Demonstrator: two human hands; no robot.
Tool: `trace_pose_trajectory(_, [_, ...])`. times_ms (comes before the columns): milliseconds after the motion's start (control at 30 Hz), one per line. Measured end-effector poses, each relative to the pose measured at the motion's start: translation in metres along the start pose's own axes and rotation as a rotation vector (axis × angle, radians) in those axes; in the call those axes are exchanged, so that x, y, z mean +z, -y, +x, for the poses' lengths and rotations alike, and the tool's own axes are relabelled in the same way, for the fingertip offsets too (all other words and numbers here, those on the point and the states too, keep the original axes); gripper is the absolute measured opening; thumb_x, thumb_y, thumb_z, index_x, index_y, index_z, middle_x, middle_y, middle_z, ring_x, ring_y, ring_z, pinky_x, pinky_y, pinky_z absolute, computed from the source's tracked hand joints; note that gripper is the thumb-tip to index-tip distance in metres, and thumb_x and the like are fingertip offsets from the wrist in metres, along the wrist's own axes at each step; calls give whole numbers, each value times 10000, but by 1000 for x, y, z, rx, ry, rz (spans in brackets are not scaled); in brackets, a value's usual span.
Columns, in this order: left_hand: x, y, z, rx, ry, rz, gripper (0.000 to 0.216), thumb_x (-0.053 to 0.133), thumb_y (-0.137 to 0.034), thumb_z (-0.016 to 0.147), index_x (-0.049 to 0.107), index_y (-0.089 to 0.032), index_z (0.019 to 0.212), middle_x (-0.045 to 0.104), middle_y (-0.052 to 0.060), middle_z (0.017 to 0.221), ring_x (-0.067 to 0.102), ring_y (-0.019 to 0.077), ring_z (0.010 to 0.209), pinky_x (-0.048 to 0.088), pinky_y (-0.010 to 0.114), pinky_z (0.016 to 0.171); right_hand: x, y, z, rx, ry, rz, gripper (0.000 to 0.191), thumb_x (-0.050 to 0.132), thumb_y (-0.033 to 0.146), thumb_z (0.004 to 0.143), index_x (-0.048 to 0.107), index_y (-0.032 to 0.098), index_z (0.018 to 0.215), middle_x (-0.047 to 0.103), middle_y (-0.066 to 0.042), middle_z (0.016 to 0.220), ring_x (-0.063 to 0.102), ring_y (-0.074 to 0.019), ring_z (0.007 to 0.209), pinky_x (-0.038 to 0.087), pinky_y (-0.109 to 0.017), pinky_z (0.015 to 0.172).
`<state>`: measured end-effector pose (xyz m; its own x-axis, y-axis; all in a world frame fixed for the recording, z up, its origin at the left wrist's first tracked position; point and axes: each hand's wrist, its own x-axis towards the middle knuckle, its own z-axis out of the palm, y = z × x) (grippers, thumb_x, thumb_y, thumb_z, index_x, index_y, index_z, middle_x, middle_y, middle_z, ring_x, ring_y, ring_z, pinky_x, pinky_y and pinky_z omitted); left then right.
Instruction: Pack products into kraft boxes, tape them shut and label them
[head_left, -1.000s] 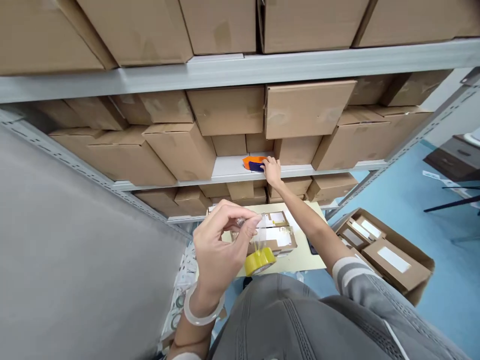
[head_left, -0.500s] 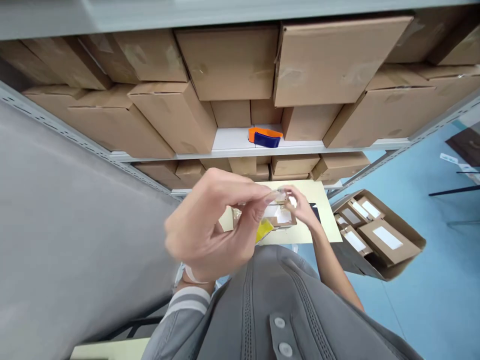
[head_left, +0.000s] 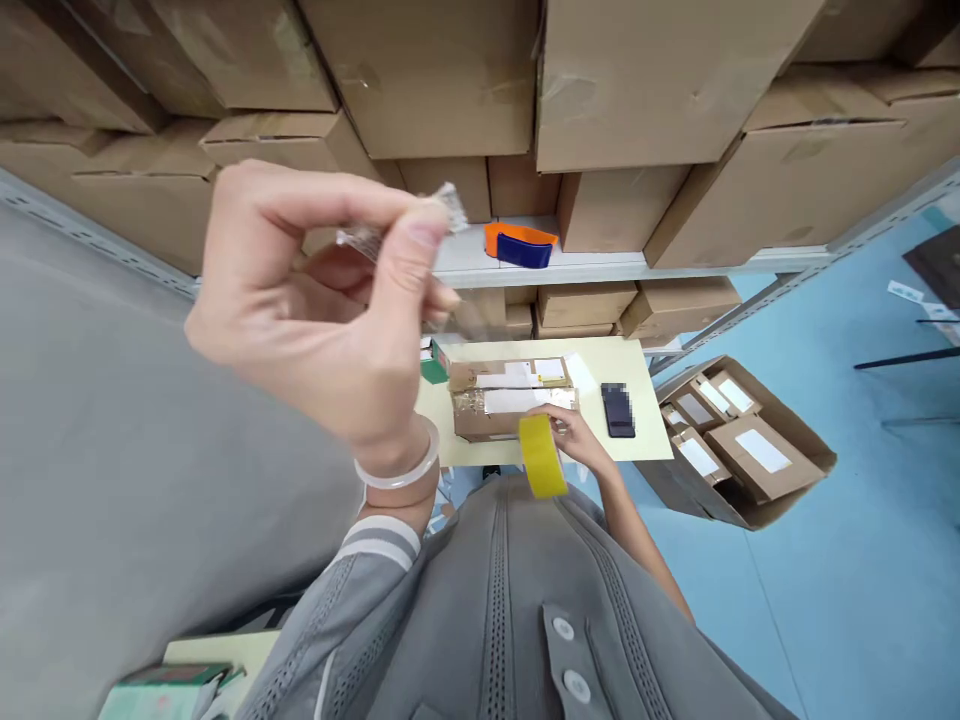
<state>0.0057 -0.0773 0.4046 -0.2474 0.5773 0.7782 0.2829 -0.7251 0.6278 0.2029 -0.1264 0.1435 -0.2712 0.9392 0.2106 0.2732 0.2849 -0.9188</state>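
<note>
My left hand [head_left: 322, 320] is raised close to the camera, its thumb and forefinger pinching a crumpled scrap of clear tape [head_left: 454, 207]. Lower down, my right hand [head_left: 574, 438] grips a roll of yellow tape [head_left: 541, 457] near the front edge of the table. Behind the roll, a cardboard box [head_left: 480, 415] with white labels and shiny clear tape lies on the pale yellow table [head_left: 651, 430]. The roll hides a little of the box's front.
A dark phone [head_left: 618, 410] lies right of the box, and a green box [head_left: 433, 362] stands left. On the shelf [head_left: 600, 268] is an orange and blue band [head_left: 523, 246] among stacked cartons. A large open carton [head_left: 814, 465] with several labelled boxes stands at the right.
My left hand has moved up and left, away from my right hand, with the clear tape scrap. The yellow roll and the box on the table have come into fuller view.
</note>
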Motion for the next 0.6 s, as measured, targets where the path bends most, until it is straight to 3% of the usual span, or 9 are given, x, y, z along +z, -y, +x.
trace_pose_trajectory(67, [-13, 29, 6, 11, -123, 110, 224, 742, -366, 867, 603, -190, 868, 574, -91, 829, 582, -9, 606, 485, 222, 474, -17, -2, -12, 43, 49, 6, 257, 539, 216, 853, 716, 181, 1036, 739, -56, 929, 640, -154, 734, 513, -264, 632])
trace_pose_trajectory(200, [-51, 93, 0, -345, -21, 181, 492, 789, -626, 701, 569, -210, 842, 619, -129, 758, 575, -5, 540, 495, 211, 428, -54, 4, -28, 74, 219, 143, 241, 606, 378, 870, 737, 207, 977, 756, -72, 842, 704, -190, 701, 526, -273, 574])
trace_pose_trajectory(300, [-71, 131, -31, -598, -104, 111, 368, 769, -527, 753, 625, -202, 846, 662, -57, 811, 646, 57, 581, 505, 228, 451, -82, 13, -20, 76, 343, 164, 354, 637, 531, 853, 767, 207, 909, 759, -76, 766, 689, -178, 557, 497, -252, 470])
trace_pose_trajectory(367, [-80, 154, -58, -744, -139, 88, 327, 795, -451, 718, 640, -178, 810, 674, -24, 828, 656, 79, 573, 517, 222, 468, -100, 18, -3, 100, 394, 151, 372, 740, 539, 755, 784, 186, 865, 745, -71, 694, 648, -159, 468, 441, -225, 410])
trace_pose_trajectory(433, [-87, 179, -87, -903, -181, 54, 296, 805, -380, 692, 643, -158, 802, 674, -14, 808, 652, 86, 544, 503, 204, 459, -117, 21, 21, 219, 499, 217, 350, 788, 473, 709, 789, 160, 865, 743, -80, 697, 652, -159, 479, 415, -219, 402])
trace_pose_trajectory(533, [-94, 214, -126, -1161, -309, -51, 258, 786, -283, 699, 620, -132, 826, 677, 5, 782, 676, 115, 544, 482, 189, 458, -135, 21, 56, 524, 637, 365, 291, 791, 359, 699, 782, 125, 872, 749, -102, 730, 694, -197, 550, 435, -246, 436])
trace_pose_trajectory(600, [-94, 232, -150, -1302, -371, -137, 248, 771, -232, 718, 625, -122, 886, 680, 10, 779, 695, 123, 569, 490, 181, 493, -140, 17, 73, 698, 583, 386, 253, 786, 321, 682, 766, 104, 811, 739, -103, 693, 698, -222, 554, 449, -277, 451])
